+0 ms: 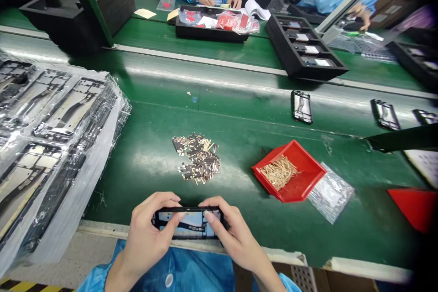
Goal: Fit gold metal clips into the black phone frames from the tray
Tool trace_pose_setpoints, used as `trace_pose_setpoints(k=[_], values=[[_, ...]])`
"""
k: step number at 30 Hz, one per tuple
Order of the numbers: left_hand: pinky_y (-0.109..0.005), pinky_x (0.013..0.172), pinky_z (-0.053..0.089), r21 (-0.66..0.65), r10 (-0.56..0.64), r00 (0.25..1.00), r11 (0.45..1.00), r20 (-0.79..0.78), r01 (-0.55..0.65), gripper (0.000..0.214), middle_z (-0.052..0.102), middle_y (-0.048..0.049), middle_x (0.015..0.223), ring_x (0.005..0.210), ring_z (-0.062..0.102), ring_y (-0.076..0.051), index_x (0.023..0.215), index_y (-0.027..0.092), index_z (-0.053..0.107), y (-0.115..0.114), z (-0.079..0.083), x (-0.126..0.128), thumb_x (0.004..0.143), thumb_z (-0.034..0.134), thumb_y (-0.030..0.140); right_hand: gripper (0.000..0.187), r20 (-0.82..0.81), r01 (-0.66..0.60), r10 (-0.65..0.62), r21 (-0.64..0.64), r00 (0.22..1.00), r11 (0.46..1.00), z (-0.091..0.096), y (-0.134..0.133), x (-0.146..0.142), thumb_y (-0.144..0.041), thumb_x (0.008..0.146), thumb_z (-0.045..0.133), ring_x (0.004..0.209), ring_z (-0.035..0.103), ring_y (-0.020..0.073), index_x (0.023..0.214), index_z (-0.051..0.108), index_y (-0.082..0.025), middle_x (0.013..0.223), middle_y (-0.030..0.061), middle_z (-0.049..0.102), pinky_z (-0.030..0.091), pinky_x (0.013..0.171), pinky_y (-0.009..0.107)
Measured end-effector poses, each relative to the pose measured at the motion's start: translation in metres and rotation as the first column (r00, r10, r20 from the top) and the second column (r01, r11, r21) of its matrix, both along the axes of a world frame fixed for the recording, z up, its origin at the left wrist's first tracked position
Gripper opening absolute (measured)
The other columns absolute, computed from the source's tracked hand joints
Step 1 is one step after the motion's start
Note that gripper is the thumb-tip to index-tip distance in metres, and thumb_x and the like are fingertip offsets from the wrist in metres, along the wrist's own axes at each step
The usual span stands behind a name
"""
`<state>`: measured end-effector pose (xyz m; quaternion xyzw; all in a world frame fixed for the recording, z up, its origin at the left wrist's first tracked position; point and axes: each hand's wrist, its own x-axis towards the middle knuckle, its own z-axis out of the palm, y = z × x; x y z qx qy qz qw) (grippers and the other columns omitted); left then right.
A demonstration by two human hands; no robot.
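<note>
Both of my hands grip a black phone frame at the near edge of the green bench. My left hand is closed round its left end, the thumb pressed on the inner side. Round the right end, my right hand is closed with its thumb on the inside too. A dark flex cable runs across the frame's pale inner face. Beyond the hands lies a pile of small dark and gold strips. To the right, a red bin holds thin tan strips.
Plastic trays of phone frames are stacked at the left. A clear plastic bag lies beside the red bin. Phone frames rest on the far strip at right. Across the bench, co-workers in blue handle parts near black trays. A green post rises at left.
</note>
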<state>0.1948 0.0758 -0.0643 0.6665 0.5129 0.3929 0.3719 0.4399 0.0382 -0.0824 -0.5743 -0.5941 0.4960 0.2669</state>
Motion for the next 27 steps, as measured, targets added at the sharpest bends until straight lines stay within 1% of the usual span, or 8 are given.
trace_pose_setpoints(k=[4,9,13,15,18,21,24,27], values=[[-0.022,0.082,0.064,-0.07,0.03,1.0,0.997,-0.008,-0.031,0.01,0.082,0.0015,0.098,0.087,0.082,-0.016,0.105,0.027,0.076,-0.004,0.002,-0.001,0.098,0.077,0.02,0.045,0.011,0.115,-0.115,-0.045,0.993,0.992,-0.002,0.003,-0.006,-0.063,0.115,0.051,0.09,0.065,0.0223,0.114,0.076,-0.026,0.099,0.0042,0.076,0.053,0.085,0.032],[-0.02,0.073,0.064,-0.162,0.059,0.998,0.985,0.013,-0.056,0.013,0.083,0.004,0.087,0.076,0.082,-0.016,0.107,0.027,0.076,-0.001,0.007,-0.004,0.096,0.08,0.024,0.043,-0.088,0.008,-0.015,-0.077,0.996,0.997,0.002,0.01,-0.008,-0.064,0.112,0.056,0.102,0.064,0.0239,0.121,0.075,-0.027,0.11,0.0045,0.076,0.051,0.094,0.034],[-0.023,0.077,0.065,-0.068,0.084,0.996,0.994,-0.011,-0.085,0.005,0.083,0.0006,0.094,0.082,0.081,-0.017,0.105,0.026,0.077,0.001,0.006,-0.01,0.099,0.078,0.026,0.051,-0.146,0.102,-0.113,-0.082,0.983,0.991,0.004,0.016,-0.019,-0.07,0.112,0.054,0.089,0.062,0.0225,0.113,0.074,-0.023,0.096,0.0048,0.073,0.051,0.082,0.032],[-0.024,0.076,0.064,0.004,0.067,0.997,0.998,-0.037,-0.067,0.004,0.081,-0.001,0.094,0.083,0.079,-0.018,0.104,0.026,0.078,0.003,0.006,-0.015,0.102,0.075,0.026,0.05,-0.178,0.062,-0.075,-0.073,0.981,0.995,0.01,0.028,-0.023,-0.069,0.111,0.055,0.085,0.061,0.021,0.111,0.074,-0.022,0.093,0.0035,0.071,0.05,0.078,0.031],[-0.031,0.09,0.065,0.136,0.072,0.994,0.989,-0.082,-0.061,0.013,0.081,-0.0057,0.111,0.104,0.078,-0.023,0.116,0.027,0.078,0.007,0.011,-0.027,0.105,0.071,0.025,0.039,-0.199,-0.04,0.033,-0.035,0.979,0.999,0.022,0.064,-0.017,-0.061,0.104,0.073,0.08,0.058,0.0182,0.102,0.076,-0.023,0.086,-0.0005,0.069,0.047,0.076,0.029],[-0.042,0.11,0.06,0.264,0.166,0.981,0.955,-0.102,-0.134,0.022,0.074,-0.0103,0.139,0.134,0.066,-0.029,0.126,0.027,0.076,0.008,0.022,-0.039,0.106,0.069,0.022,0.036,-0.276,0.128,-0.115,0.027,0.954,0.991,0.024,0.119,-0.002,-0.055,0.089,0.088,0.073,0.057,0.0165,0.088,0.075,-0.022,0.077,-0.0026,0.067,0.047,0.069,0.027],[-0.037,0.097,0.064,0.372,0.158,0.984,0.921,-0.086,-0.115,0.025,0.078,-0.0103,0.129,0.122,0.072,-0.026,0.121,0.026,0.075,0.003,0.041,-0.054,0.104,0.066,0.01,0.039,-0.366,0.374,-0.328,0.063,0.871,0.925,0.01,0.179,0.011,-0.059,0.087,0.082,0.066,0.055,0.0153,0.092,0.07,-0.022,0.076,-0.0018,0.065,0.045,0.057,0.024],[-0.037,0.087,0.066,0.55,0.086,0.983,0.835,-0.159,0.016,0.036,0.083,-0.0086,0.108,0.104,0.077,-0.025,0.117,0.023,0.076,-0.004,0.066,-0.077,0.097,0.064,-0.003,0.04,-0.485,0.538,-0.455,0.037,0.747,0.842,-0.007,0.231,0.014,-0.054,0.079,0.085,0.057,0.053,0.0136,0.092,0.063,-0.023,0.073,-0.0017,0.061,0.041,0.045,0.022]])
